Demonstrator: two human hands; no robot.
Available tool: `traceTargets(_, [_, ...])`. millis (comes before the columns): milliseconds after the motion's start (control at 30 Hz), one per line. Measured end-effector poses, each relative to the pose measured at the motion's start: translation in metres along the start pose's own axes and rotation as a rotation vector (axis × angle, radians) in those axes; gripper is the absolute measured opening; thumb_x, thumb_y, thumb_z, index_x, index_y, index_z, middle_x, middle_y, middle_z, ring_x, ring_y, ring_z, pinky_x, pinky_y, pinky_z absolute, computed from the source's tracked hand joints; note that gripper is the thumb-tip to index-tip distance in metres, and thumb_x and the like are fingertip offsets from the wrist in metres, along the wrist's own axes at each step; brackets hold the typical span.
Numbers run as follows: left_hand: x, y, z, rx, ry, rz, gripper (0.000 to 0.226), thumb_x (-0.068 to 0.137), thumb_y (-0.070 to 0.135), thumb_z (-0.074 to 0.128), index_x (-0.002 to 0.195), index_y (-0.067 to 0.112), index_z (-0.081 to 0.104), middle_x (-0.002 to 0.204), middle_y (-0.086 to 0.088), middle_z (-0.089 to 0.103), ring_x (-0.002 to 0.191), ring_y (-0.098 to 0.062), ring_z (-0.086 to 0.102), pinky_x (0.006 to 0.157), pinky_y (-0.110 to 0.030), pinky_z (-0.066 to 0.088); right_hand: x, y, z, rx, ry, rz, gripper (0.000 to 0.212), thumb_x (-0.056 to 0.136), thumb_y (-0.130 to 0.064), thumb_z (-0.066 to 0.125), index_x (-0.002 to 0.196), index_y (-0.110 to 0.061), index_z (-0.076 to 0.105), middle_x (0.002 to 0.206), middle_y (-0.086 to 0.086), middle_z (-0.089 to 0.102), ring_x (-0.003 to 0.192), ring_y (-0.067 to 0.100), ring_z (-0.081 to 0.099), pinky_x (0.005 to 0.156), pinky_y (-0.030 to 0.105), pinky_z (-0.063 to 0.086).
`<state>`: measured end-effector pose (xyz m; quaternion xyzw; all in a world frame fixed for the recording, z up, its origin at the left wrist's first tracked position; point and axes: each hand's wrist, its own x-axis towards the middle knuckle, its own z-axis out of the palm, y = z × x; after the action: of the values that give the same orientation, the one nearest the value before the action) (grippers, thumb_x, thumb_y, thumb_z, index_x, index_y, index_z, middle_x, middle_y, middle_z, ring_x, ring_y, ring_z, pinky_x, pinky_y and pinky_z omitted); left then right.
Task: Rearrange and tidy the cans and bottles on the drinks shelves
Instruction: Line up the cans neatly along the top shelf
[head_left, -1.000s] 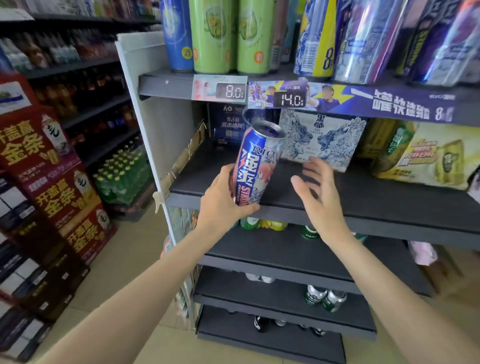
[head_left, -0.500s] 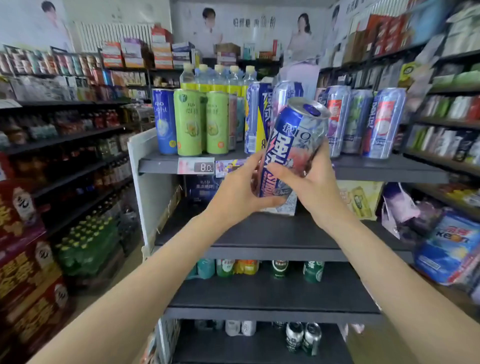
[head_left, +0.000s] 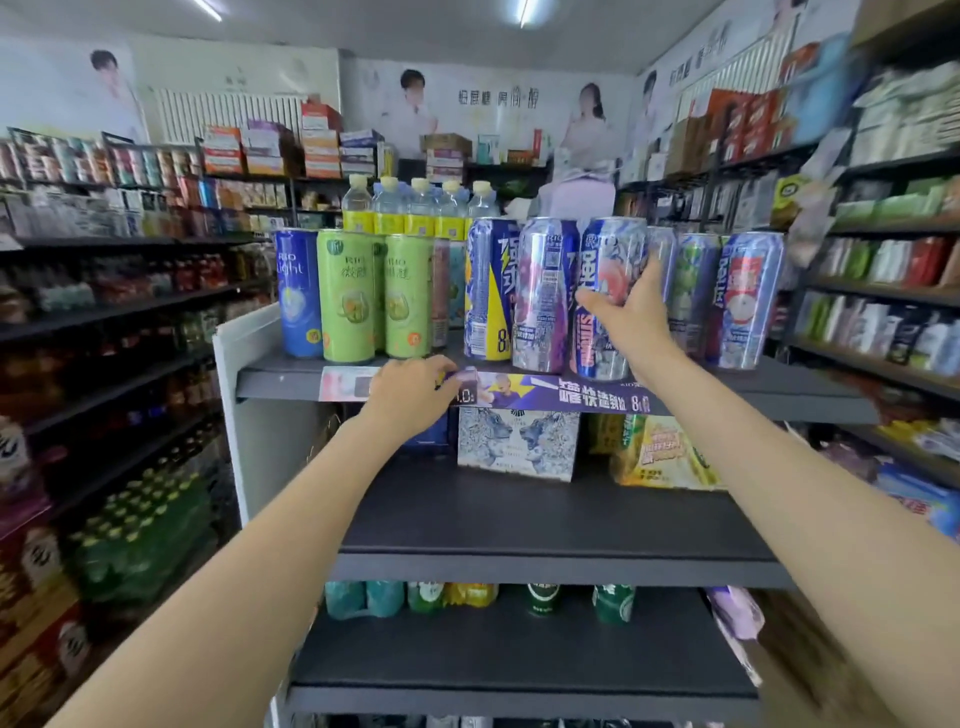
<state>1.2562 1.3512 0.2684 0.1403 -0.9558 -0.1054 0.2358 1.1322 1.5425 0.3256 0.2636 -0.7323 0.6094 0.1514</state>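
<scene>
- The tall blue-and-silver aluminium drink can with a pink peach print (head_left: 605, 306) stands upright at the front edge of the dark grey metal top shelf (head_left: 779, 387), pressed in just beside a purple-and-silver can (head_left: 540, 296) on its left.
- The right hand (head_left: 636, 317) wraps the can's lower half, thumb across the front, fingers curled round the far side.
- The left hand (head_left: 410, 387) rests on the shelf's front lip over the price strip (head_left: 545, 397); its fingers look loosely bent, holding nothing.
- Judged from its look, the can is probably full: moderately heavy, stiff while sealed, with a smooth printed wall that could slip and dents if squeezed hard.
- The mid-body is the best place to hold it, since the top rim gives little purchase.
- The shelf is flat and hard, so a tall narrow can may topple and knock its neighbours.
- The row is crowded: green cans (head_left: 345, 296) to the left, more silver cans (head_left: 748, 301) to the right, yellow-labelled bottles (head_left: 389, 208) behind.
- The shelf below holds only a few boxed packs (head_left: 519, 441) at the back.
</scene>
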Motion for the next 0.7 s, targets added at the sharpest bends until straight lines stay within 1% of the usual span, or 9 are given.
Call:
traceTargets(67, [0.000,0.002,-0.002,-0.010,0.021,0.009,0.036,0.097,0.036,0.042,0.127,0.019,0.054,0.116,-0.010,0.064,0.109,-0.033,0.055,0.091,-0.038,0.044,0.004,0.003,0.009,-0.030,0.049,0.006,0.093,0.089,-0.022,0.063,0.149,-0.008,-0.007,0.157,0.008,0.010,0.144,0.022,0.014,0.116,0.036,0.015])
traceTargets(100, [-0.001,0.003,-0.001,-0.005,0.039,0.019,0.036,0.097,0.035,0.043,0.126,0.018,0.055,0.112,-0.012,0.065,0.106,-0.034,0.056,0.090,-0.038,0.045,0.004,0.003,0.012,-0.061,0.081,0.004,0.091,0.090,-0.024,0.062,0.149,-0.007,-0.006,0.158,0.008,0.005,0.145,0.023,0.009,0.117,0.037,0.012])
traceTargets(167, [-0.002,0.002,0.005,0.008,0.092,0.056,0.035,0.096,0.032,0.045,0.124,0.015,0.056,0.098,-0.017,0.068,0.095,-0.036,0.060,0.089,-0.037,0.045,0.003,0.004,0.017,-0.090,0.121,-0.018,0.088,0.091,-0.026,0.060,0.149,-0.006,-0.004,0.158,0.010,0.003,0.145,0.024,0.006,0.117,0.038,0.011])
traceTargets(233, [-0.002,0.000,0.010,0.035,0.108,0.069,0.034,0.096,0.031,0.045,0.123,0.013,0.055,0.093,-0.017,0.067,0.092,-0.035,0.059,0.092,-0.036,0.041,0.000,0.007,0.018,-0.097,0.137,-0.036,0.087,0.092,-0.027,0.059,0.149,-0.007,-0.003,0.158,0.011,0.003,0.145,0.025,0.006,0.117,0.039,0.011])
traceTargets(300, [0.000,0.000,0.011,0.049,0.097,0.072,0.034,0.096,0.031,0.044,0.124,0.013,0.053,0.094,-0.017,0.067,0.092,-0.034,0.058,0.096,-0.036,0.039,-0.006,0.013,0.016,-0.112,0.134,-0.039,0.085,0.092,-0.027,0.058,0.149,-0.008,-0.001,0.157,0.012,0.005,0.144,0.024,0.011,0.114,0.034,0.014])
traceTargets(367, [0.001,0.002,0.008,0.047,0.085,0.076,0.035,0.096,0.033,0.043,0.125,0.013,0.052,0.096,-0.017,0.067,0.093,-0.034,0.058,0.096,-0.037,0.039,-0.014,0.022,0.012,-0.192,0.113,-0.038,0.085,0.090,-0.026,0.061,0.149,-0.008,0.003,0.154,0.013,0.012,0.141,0.025,0.018,0.111,0.032,0.019])
traceTargets(467, [0.003,0.003,0.008,0.076,0.078,0.051,0.035,0.096,0.035,0.042,0.124,0.014,0.050,0.101,-0.016,0.065,0.100,-0.035,0.055,0.091,-0.037,0.041,-0.025,0.036,0.004,-0.347,0.049,-0.001,0.088,0.085,-0.028,0.068,0.148,-0.007,0.011,0.148,0.015,0.022,0.137,0.029,0.024,0.109,0.036,0.024])
traceTargets(600, [0.006,0.007,0.013,0.163,0.073,0.008,0.037,0.095,0.042,0.041,0.120,0.015,0.047,0.112,-0.017,0.059,0.107,-0.037,0.050,0.096,-0.042,0.039,-0.023,0.041,-0.003,-0.449,0.005,0.051,0.089,0.078,-0.033,0.075,0.144,-0.004,0.023,0.144,0.014,0.034,0.133,0.029,0.034,0.108,0.041,0.029])
traceTargets(700, [0.009,0.007,0.016,0.195,0.066,0.006,0.038,0.095,0.044,0.040,0.119,0.016,0.046,0.116,-0.018,0.056,0.108,-0.038,0.050,0.098,-0.043,0.038,-0.017,0.040,0.001,-0.501,0.026,0.072,0.084,0.078,-0.034,0.075,0.140,-0.002,0.029,0.139,0.015,0.041,0.128,0.032,0.041,0.100,0.043,0.038])
